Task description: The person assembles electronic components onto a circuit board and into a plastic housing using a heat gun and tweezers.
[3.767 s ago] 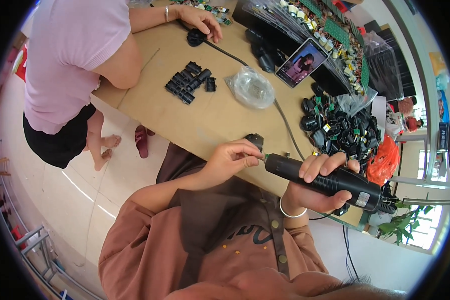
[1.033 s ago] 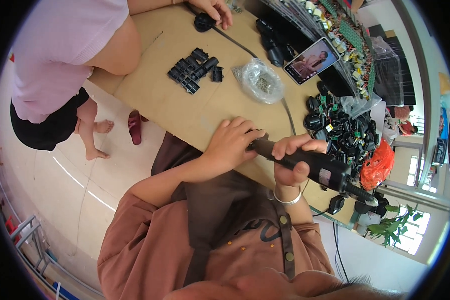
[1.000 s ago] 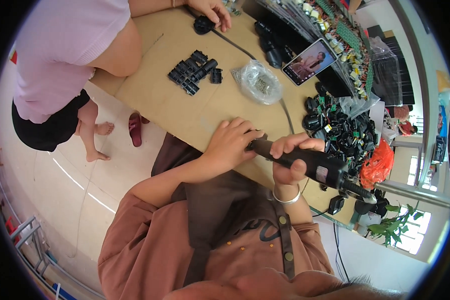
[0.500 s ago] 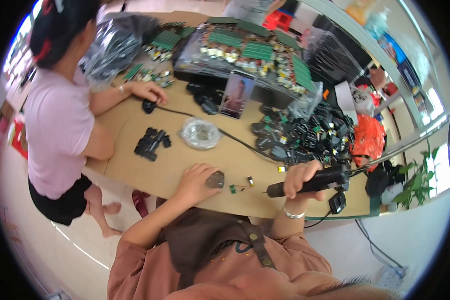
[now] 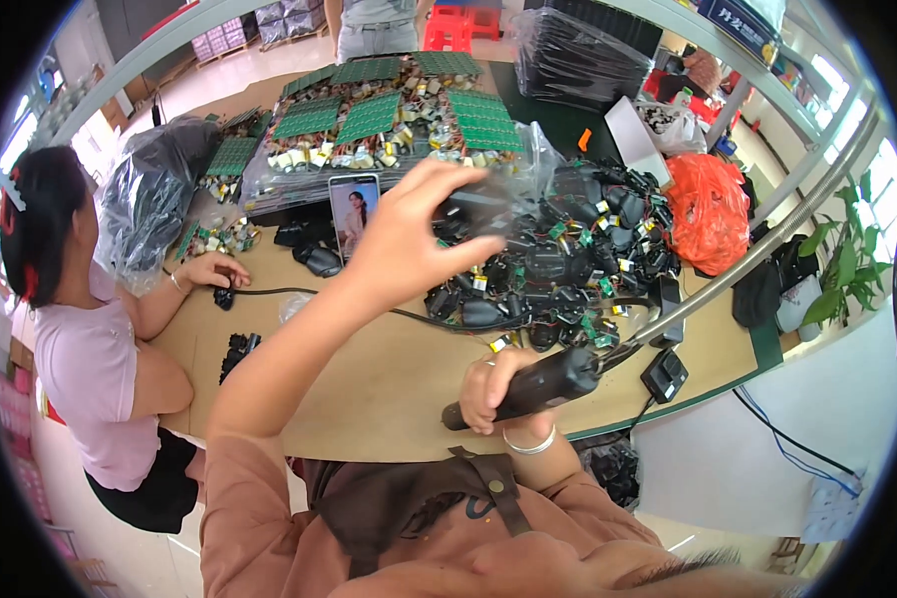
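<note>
My left hand (image 5: 414, 239) is stretched out over the brown table (image 5: 369, 379) and is closed on a black component (image 5: 476, 211) at the near edge of a pile of black electronic parts with wires (image 5: 553, 274). My right hand (image 5: 490, 387) rests near the table's front edge, gripping a black electric screwdriver (image 5: 553, 384) that lies nearly level, tip pointing left. A cable runs from its back end to the right.
A co-worker in a pink top (image 5: 80, 349) sits at the left, one hand (image 5: 209, 269) on a small black part. A phone (image 5: 354, 207) stands propped behind trays of green circuit boards (image 5: 369, 110). An orange bag (image 5: 708, 209) and several small black parts (image 5: 234, 351) lie about.
My left hand has left the table's front edge and reached forward to the pile, closing on a black component. The view has tilted up. My right hand still holds the screwdriver.
</note>
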`<action>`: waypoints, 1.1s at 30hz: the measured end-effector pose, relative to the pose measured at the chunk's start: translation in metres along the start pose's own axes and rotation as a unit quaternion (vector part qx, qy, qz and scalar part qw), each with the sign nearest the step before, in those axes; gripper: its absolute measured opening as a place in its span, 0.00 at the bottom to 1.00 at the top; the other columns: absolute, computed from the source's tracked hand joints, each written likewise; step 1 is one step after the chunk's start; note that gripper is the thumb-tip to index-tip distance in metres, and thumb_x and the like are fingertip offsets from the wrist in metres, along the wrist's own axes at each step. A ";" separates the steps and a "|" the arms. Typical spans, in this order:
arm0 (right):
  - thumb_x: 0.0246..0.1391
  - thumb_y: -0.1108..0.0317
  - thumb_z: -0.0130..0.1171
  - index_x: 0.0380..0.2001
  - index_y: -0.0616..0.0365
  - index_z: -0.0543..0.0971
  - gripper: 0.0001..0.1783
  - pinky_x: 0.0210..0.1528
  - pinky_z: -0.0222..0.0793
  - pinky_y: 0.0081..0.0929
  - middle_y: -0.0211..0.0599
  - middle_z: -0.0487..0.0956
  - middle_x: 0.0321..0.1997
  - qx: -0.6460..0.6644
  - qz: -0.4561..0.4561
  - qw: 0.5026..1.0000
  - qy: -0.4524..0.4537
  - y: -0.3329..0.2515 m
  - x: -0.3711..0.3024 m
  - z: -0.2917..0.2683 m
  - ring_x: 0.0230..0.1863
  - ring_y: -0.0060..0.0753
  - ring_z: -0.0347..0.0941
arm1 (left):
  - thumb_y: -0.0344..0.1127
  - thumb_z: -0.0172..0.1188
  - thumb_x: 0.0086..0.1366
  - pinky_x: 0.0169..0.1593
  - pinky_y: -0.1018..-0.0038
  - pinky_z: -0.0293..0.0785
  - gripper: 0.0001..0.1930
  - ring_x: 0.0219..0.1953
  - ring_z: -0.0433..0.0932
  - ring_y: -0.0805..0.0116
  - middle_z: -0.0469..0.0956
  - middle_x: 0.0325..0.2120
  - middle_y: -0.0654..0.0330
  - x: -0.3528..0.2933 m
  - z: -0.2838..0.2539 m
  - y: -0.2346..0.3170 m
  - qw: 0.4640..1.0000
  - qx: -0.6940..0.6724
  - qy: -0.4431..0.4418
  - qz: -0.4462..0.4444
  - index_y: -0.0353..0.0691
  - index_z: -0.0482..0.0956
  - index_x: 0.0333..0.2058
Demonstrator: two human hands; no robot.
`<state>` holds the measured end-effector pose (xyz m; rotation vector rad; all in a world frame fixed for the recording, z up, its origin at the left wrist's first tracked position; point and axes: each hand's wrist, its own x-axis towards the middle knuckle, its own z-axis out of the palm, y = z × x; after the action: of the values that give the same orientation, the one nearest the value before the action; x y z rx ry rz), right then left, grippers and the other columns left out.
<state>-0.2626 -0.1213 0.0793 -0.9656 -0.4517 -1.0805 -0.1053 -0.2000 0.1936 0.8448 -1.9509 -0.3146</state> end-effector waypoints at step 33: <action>0.51 0.50 0.59 0.47 0.62 0.69 0.29 0.30 0.62 0.15 0.28 0.70 0.31 -0.555 0.091 0.750 0.348 0.026 0.006 -0.030 0.30 0.18 0.65 | 0.30 0.59 0.55 0.53 0.64 0.64 0.12 0.47 0.69 0.52 0.74 0.41 0.52 -0.303 -0.162 -0.098 0.863 0.314 0.146 -0.369 0.37 0.77 0.40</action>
<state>-0.2408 -0.1458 0.0565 -1.4536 1.0322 -1.4242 0.1675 -0.0466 0.0212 1.9500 -1.3642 0.0371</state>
